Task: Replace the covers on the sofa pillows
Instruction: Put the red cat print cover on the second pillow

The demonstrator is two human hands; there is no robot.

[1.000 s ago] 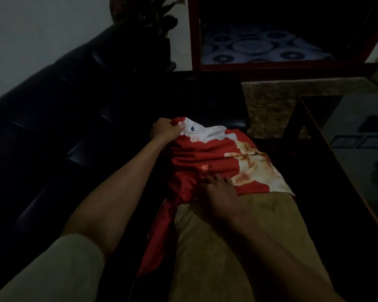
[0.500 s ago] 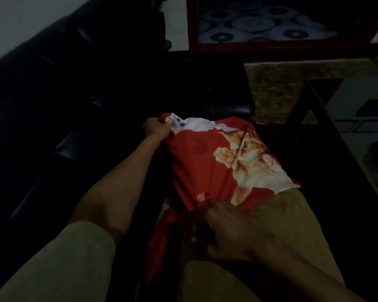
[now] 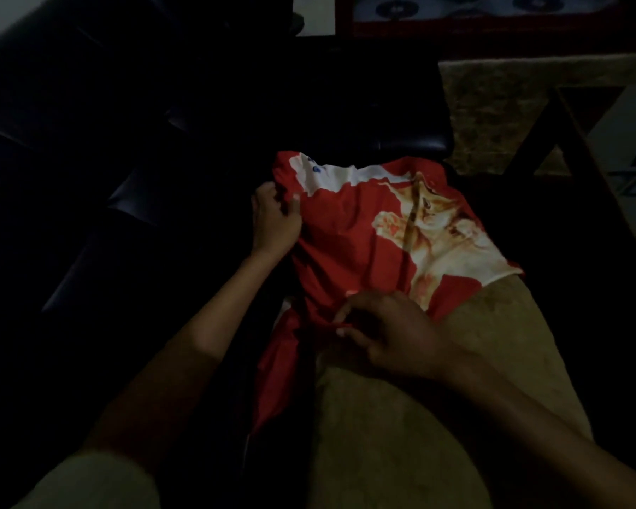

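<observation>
Left hand (image 3: 275,218) fingers curled, gripping red cover (image 3: 349,236) edge; right hand (image 3: 390,334) fingers pinching its bunched lower hem over tan pillow (image 3: 437,416).

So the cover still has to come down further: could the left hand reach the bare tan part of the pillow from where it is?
Probably yes. The left hand grips the red cover at its far left edge; nothing lies between it and the tan pillow, though it must let go first.
</observation>
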